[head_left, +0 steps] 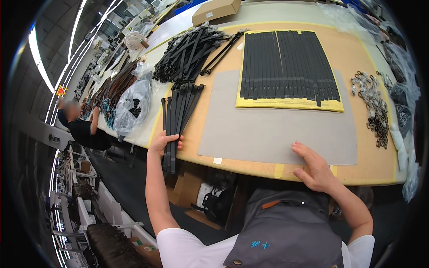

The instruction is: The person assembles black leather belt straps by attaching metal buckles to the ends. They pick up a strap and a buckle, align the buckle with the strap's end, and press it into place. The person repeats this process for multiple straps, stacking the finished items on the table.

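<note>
My left hand (166, 143) is closed around a bundle of black straps (179, 111) at the table's front left edge. The lower ends of that bundle hang past the edge, and the upper ends fan out on the tabletop. Over the near right part of a grey mat (277, 143), my right hand (313, 167) is held with fingers apart and nothing in it. Beyond the mat's middle, a row of black straps (286, 64) lies side by side on a yellow-edged board (290, 106). One strap in the row sticks out lower than its neighbours.
A large heap of black straps (187, 51) lies at the far left. Metal clasps (373, 107) are piled at the right, near plastic bags (400, 67). A clear bag (133, 105) sits at the left edge. Another person (82, 127) works farther left. A cardboard box (216, 11) stands at the back.
</note>
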A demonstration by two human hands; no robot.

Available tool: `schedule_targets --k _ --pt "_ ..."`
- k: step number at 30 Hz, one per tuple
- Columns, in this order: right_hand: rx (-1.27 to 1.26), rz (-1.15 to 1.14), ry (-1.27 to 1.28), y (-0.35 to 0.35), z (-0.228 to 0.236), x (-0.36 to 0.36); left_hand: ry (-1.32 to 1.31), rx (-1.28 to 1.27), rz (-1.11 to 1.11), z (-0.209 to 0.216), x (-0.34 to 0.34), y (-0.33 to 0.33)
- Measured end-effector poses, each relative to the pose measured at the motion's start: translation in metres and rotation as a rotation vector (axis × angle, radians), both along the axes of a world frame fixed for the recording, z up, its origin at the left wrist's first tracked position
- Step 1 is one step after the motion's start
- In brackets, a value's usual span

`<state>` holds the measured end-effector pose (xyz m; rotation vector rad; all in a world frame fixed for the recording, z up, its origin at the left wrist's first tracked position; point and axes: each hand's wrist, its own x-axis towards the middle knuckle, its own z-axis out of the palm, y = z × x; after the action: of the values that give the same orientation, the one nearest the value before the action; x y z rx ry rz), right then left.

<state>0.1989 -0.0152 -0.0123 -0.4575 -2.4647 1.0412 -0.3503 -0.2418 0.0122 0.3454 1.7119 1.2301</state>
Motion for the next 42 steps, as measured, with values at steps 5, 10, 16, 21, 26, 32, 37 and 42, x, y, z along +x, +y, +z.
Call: schedule_targets --k 5,10,16,21,26,32,37,42 --pt "-0.011 -0.004 0.004 0.001 -0.004 0.001 0.19 -0.051 -0.043 0.015 -0.002 0.003" --pt "-0.003 -0.021 0.032 0.001 -0.003 0.003 0.349 -0.197 -0.118 0.018 -0.012 0.009" --pt "-0.003 -0.012 0.08 0.003 -0.012 0.006 1.154 -0.817 -0.265 0.023 -0.009 0.029" --pt "-0.057 -0.024 0.183 0.004 -0.016 0.009 1.426 -0.582 -0.311 0.03 0.016 0.064" --pt "-0.231 -0.281 0.198 0.045 -0.004 0.027 1.098 -0.211 -0.405 0.005 0.078 0.141" --pt "-0.209 -0.834 0.164 0.178 -0.03 0.043 0.667 -0.082 -0.351 -0.029 0.112 0.222" --pt "-0.597 -0.788 -0.074 0.23 -0.024 0.042 0.582 -0.238 -0.393 -0.016 0.125 0.263" --pt "-0.611 -0.898 -0.003 0.242 -0.02 0.027 0.337 -0.16 -0.437 -0.008 0.139 0.253"
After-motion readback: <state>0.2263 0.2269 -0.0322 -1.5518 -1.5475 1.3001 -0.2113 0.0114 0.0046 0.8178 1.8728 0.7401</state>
